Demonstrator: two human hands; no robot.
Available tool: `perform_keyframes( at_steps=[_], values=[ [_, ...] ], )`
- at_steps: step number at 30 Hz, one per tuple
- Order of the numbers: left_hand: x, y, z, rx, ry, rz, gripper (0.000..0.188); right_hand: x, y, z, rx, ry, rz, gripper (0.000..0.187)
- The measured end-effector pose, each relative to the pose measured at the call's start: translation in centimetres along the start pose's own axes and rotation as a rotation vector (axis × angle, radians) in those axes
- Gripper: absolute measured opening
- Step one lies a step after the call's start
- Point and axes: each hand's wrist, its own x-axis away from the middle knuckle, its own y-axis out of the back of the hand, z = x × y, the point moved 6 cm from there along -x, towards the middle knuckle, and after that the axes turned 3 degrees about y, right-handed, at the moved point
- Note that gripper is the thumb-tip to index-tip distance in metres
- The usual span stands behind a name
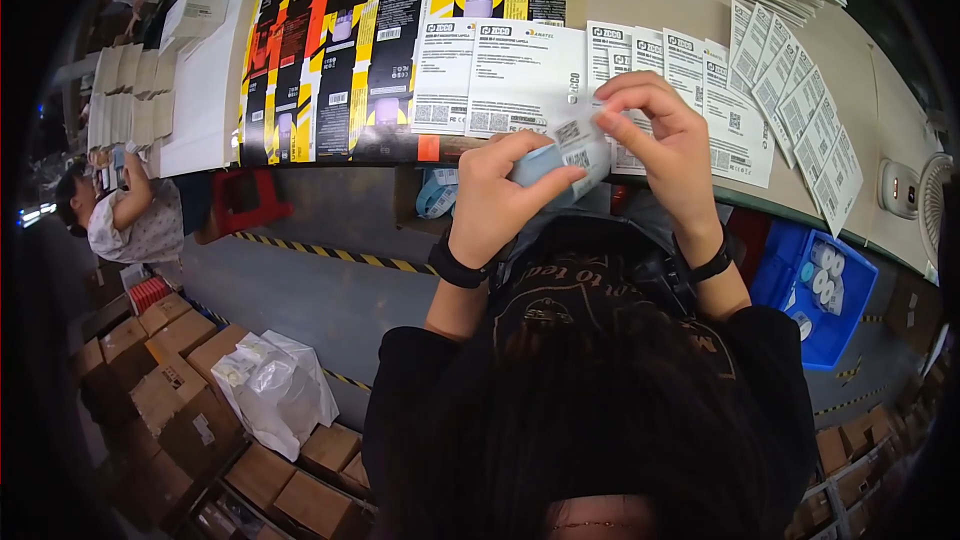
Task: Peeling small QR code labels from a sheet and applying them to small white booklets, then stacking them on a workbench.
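Note:
Just past the near edge of the table, my left hand (500,190) is closed around a strip of stickers (590,158) on pale blue backing, with square black codes on its face. My right hand (668,135) has its thumb and forefinger pinched at the upper end of the same strip; whether a single sticker has come loose there I cannot tell. Behind both hands lie white printed sheets (525,60), flat and overlapping in a row. A fan of similar white sheets (800,95) reaches the table's right edge.
Black-and-yellow printed sheets (355,50) cover the table's left part, with white stacks (130,100) beyond. A blue bin (845,325) holding several rolls stands at right below the table. Cartons (185,400) fill the lower left. Another person (135,210) works at far left near a red stool (250,202).

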Motion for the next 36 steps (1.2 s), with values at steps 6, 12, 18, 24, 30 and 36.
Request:
perform_keyframes(
  at_steps=[6, 12, 18, 24, 30, 36],
  values=[
    [0.1, 0.2, 1.5, 0.168, 0.155, -0.018, 0.021, 0.3, 0.1, -0.6, -0.361, -0.146, -0.181, 0.043],
    [-0.5, 1.3, -1.3, -0.070, -0.196, -0.278, 0.016, 1.3, -1.4, -1.5, -0.281, -0.306, 0.085, 0.071],
    [-0.6, 1.2, -1.1, -0.124, -0.207, -0.136, 0.013, 1.0, -2.3, -0.1, -0.023, -0.159, 0.126, 0.068],
    [-0.8, 0.6, 0.3, -0.027, -0.197, -0.024, 0.010, 0.6, -2.0, -0.8, -0.091, -0.249, 0.114, 0.062],
    [-0.6, 1.1, 1.1, 0.051, -0.154, 0.043, 0.014, -0.5, -1.4, -0.2, -0.097, -0.240, 0.008, 0.059],
    [-0.6, 1.5, 2.3, -0.019, -0.165, 0.055, 0.020, -2.6, -1.6, -1.4, -0.049, -0.207, -0.138, 0.058]
  ],
)
